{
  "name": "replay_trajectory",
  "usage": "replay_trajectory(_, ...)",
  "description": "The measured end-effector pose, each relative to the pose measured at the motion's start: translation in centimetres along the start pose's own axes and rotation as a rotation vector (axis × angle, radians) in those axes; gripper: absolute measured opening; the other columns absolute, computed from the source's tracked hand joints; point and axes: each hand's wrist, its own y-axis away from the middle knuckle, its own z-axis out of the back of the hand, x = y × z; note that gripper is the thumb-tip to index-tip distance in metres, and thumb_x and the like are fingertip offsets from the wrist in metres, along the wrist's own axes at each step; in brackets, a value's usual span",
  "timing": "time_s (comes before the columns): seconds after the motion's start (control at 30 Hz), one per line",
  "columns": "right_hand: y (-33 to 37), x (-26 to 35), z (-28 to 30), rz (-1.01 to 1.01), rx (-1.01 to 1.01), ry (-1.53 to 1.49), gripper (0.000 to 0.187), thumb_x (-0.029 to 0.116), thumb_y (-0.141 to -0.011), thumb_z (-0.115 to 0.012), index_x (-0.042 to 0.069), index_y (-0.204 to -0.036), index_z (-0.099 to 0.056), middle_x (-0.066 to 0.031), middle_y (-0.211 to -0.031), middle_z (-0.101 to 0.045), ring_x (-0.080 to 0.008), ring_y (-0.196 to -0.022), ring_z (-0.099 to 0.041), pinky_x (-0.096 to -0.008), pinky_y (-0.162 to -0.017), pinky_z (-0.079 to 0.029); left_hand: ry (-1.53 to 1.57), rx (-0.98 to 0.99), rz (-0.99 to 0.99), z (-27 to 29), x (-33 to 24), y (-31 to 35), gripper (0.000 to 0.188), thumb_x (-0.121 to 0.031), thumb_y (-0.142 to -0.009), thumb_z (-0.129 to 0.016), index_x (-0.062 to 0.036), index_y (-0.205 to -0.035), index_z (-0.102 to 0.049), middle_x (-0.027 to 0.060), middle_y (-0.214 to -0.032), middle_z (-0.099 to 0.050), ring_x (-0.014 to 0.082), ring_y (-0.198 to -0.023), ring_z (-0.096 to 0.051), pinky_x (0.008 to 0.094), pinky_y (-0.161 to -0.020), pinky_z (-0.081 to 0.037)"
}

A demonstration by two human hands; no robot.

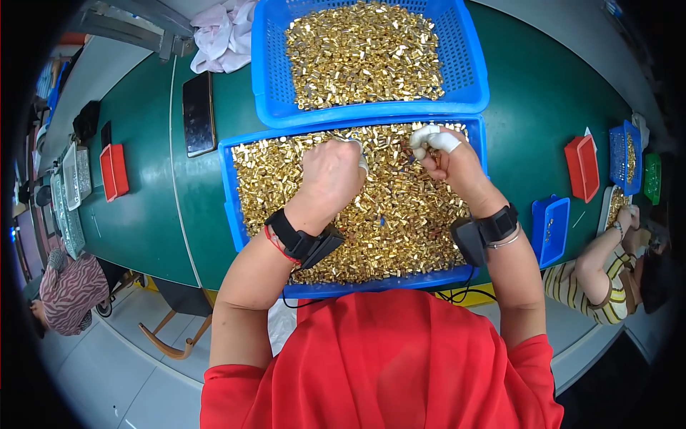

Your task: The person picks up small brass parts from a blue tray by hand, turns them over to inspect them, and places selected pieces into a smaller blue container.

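A wide blue tray [227, 193] in front of me is full of small gold-coloured metal pieces [386, 229]. Over its left half, my left hand [330, 175] is closed, its back toward me. A white covering shows at the edge of its fingers, and whatever it grips is hidden. My right hand [450, 159] hovers over the tray's far right part with fingers curled inward. White coverings wrap its thumb and finger; what lies between the fingertips is too small to make out. Each wrist carries a black strap with a dark box.
Beyond the tray stands a blue perforated basket [457, 57] of similar pieces. A phone [199, 114] and crumpled cloth [223, 32] lie left on the green table [143, 236]. Red bins [114, 171] and a small blue bin [550, 230] flank it. Another person [600, 279] works at right.
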Motion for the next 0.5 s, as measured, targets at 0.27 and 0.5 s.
replay_trajectory(0.27,-0.1,0.1,-1.4,0.301,-0.002,0.510,0.010,0.012,-0.077,-0.062,0.007,-0.083,-0.068,-0.0121,-0.071,-0.061,-0.0270,-0.063,-0.061,-0.0381,-0.055,-0.049,-0.061,0.001,-0.048,0.1,-0.4,-0.3,0.007,-0.007,-0.066,-0.059,-0.0011,-0.064,-0.061,0.0190,-0.063,-0.061,0.0337,-0.060,-0.063,0.0425,-0.059,-0.052)
replay_trajectory(0.5,-0.2,-0.4,-1.4,0.317,0.027,0.584,0.009,0.014,-0.075,-0.064,0.008,-0.082,-0.067,-0.0127,-0.071,-0.061,-0.0306,-0.060,-0.061,-0.0405,-0.056,-0.050,0.000,-0.009,-0.040,0.0,0.0,0.0,0.007,-0.008,-0.067,-0.060,-0.0028,-0.070,-0.063,0.0199,-0.065,-0.061,0.0348,-0.062,-0.062,0.0444,-0.059,-0.051)
